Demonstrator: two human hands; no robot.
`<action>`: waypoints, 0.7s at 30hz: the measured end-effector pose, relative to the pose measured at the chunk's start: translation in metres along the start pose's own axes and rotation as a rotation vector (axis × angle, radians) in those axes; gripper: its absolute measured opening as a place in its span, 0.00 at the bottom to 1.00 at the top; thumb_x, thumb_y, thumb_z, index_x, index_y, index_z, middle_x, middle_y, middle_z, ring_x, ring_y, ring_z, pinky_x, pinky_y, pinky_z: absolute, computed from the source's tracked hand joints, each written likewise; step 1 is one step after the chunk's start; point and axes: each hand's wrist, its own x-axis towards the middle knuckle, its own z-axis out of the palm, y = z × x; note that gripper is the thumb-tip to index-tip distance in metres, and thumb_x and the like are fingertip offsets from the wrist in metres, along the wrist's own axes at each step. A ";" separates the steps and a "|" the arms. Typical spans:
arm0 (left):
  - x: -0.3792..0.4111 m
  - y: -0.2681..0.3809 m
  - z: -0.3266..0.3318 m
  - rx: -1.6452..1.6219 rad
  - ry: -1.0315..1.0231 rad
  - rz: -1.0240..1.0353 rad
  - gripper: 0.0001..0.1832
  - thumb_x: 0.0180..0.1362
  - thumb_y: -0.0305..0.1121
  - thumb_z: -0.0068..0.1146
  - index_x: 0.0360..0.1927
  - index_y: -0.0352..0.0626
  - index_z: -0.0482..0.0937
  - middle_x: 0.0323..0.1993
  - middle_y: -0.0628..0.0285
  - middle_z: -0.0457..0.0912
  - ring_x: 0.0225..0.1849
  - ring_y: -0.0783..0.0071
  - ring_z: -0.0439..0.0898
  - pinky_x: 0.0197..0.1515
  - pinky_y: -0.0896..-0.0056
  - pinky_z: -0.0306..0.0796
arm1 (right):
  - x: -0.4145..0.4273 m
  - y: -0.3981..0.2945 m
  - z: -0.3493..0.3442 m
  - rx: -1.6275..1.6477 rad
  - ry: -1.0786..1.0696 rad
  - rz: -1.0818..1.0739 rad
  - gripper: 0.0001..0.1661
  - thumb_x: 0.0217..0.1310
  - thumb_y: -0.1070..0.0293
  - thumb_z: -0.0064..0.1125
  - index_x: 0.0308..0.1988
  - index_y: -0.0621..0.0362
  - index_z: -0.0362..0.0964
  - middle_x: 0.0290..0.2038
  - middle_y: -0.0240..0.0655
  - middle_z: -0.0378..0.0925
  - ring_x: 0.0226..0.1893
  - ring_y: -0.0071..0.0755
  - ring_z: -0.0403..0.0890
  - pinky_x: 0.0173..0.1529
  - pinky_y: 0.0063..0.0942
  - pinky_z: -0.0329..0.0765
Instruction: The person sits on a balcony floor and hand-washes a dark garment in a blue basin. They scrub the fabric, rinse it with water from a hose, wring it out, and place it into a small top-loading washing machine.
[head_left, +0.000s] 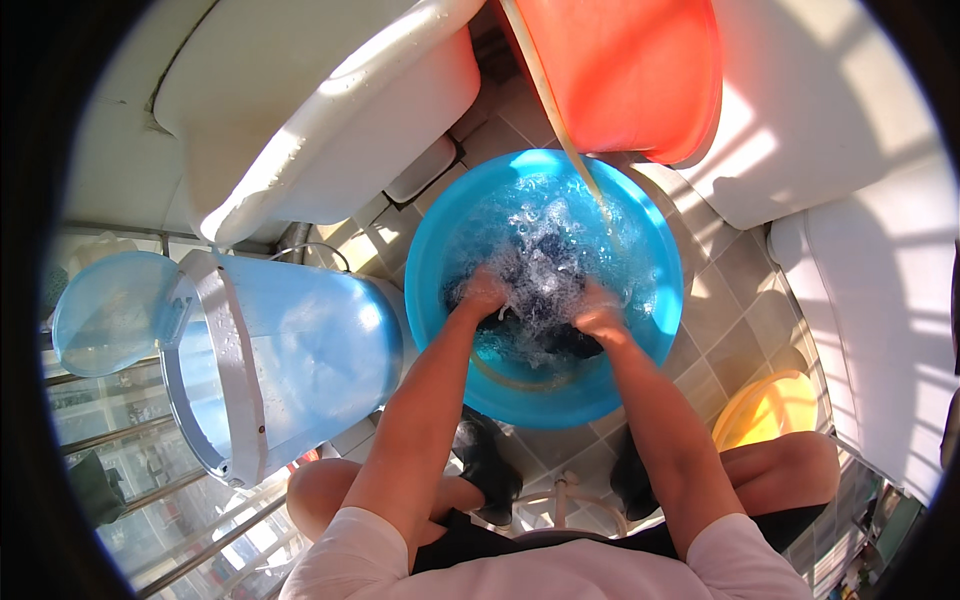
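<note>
A round blue plastic basin stands on the floor tiles before me, holding foaming, splashing water. Dark cloth lies in the water between my hands, partly hidden by bubbles. My left hand is at the left side of the cloth, fingers blurred under the splash. On the right, my right hand is also partly in the water against the cloth; its fingers are hidden too. A pale hose hangs over the far rim with its end in the water.
Beyond the basin stands a red plastic tub, with a white sink to its left. A light blue lidded bin is at the left. A yellow basin sits by my right knee. White appliance-like panels line the right side.
</note>
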 end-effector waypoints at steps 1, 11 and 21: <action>0.001 -0.010 -0.007 -0.252 0.101 -0.030 0.30 0.60 0.45 0.58 0.65 0.46 0.70 0.58 0.50 0.73 0.59 0.50 0.73 0.63 0.49 0.66 | 0.011 -0.019 -0.015 0.630 -0.070 -0.472 0.32 0.60 0.59 0.64 0.61 0.59 0.67 0.46 0.36 0.78 0.46 0.40 0.80 0.58 0.45 0.77; -0.037 -0.002 -0.030 -1.486 -0.062 0.257 0.22 0.71 0.44 0.44 0.59 0.39 0.74 0.53 0.57 0.81 0.52 0.66 0.82 0.54 0.60 0.78 | -0.076 -0.198 -0.084 1.543 -0.125 0.078 0.17 0.61 0.66 0.69 0.48 0.60 0.79 0.41 0.27 0.82 0.41 0.19 0.78 0.47 0.24 0.76; -0.129 0.115 -0.103 0.007 0.342 0.205 0.19 0.47 0.42 0.66 0.41 0.43 0.84 0.42 0.60 0.83 0.50 0.61 0.80 0.57 0.54 0.70 | -0.084 -0.159 -0.145 0.163 0.296 -0.001 0.23 0.58 0.55 0.67 0.52 0.49 0.77 0.40 0.42 0.83 0.37 0.49 0.84 0.42 0.41 0.80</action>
